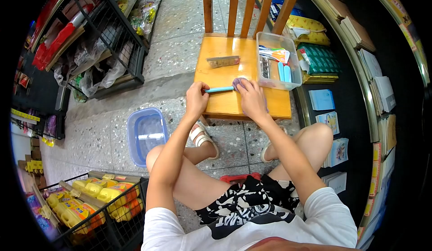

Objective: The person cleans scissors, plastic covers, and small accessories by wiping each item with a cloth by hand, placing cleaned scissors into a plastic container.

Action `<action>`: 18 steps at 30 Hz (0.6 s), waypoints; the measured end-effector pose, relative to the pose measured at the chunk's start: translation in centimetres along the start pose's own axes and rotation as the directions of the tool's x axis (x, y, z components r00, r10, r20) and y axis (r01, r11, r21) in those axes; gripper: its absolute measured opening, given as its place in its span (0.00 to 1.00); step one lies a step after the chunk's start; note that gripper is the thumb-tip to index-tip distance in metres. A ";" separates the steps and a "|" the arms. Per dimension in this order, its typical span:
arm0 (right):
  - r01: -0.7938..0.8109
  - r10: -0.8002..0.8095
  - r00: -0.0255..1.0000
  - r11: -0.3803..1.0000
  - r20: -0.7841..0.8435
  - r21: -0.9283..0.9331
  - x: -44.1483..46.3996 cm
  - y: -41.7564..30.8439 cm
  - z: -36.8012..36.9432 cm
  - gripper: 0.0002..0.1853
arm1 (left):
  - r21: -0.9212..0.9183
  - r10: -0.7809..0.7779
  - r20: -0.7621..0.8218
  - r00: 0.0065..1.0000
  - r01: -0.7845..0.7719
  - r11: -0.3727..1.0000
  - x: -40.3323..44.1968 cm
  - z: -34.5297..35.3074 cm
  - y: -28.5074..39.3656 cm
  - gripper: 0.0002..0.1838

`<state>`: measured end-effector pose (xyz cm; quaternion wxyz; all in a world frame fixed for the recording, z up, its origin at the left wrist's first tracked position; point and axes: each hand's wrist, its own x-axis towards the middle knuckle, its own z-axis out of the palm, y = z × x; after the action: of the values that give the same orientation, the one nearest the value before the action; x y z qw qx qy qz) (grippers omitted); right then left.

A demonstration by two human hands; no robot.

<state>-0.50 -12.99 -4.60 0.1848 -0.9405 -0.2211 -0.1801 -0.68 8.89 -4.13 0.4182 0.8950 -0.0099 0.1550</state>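
Note:
My left hand (197, 100) is closed around one end of a slim light-blue stick-like tool (219, 89), held level just above the chair seat. Its exact kind does not show. Pinched in my right hand (253, 100) is a purple cloth (240, 83), bunched against the tool's other end. The wooden chair (216, 111) serves as the surface under both hands. Beyond them on the seat lies a small clear packet with brownish contents (223, 61). At the right of the seat stands a clear plastic box (282, 87) with blue-handled items and other small tools.
A blue plastic basin (131, 136) with what looks like water sits on the floor at left. Yellow bottles (96, 188) fill a wire rack at lower left. Another black rack (119, 44) stands upper left. Shelves with notebooks (322, 100) line the right side.

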 end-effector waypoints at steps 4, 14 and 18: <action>-0.034 0.034 0.999 0.999 -0.001 0.027 -0.5 -0.4 -0.7 0.15 | 0.029 0.046 0.085 0.995 -0.049 0.998 -0.2 -0.1 -0.1 0.09; -0.077 0.077 0.997 0.996 0.000 0.037 -2.2 -0.5 -2.2 0.16 | -0.017 0.029 0.230 0.973 -0.026 1.000 -0.7 -1.1 0.9 0.13; -0.111 0.115 0.993 0.983 -0.025 0.149 -3.8 0.0 -2.9 0.16 | -0.025 0.024 0.195 0.981 -0.019 1.000 -0.8 -0.6 0.7 0.17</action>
<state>-4.44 -15.51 -3.69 0.2674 -0.9322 -0.1770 -0.1680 -1.72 8.86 -3.48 0.4237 0.9009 -0.0624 0.0710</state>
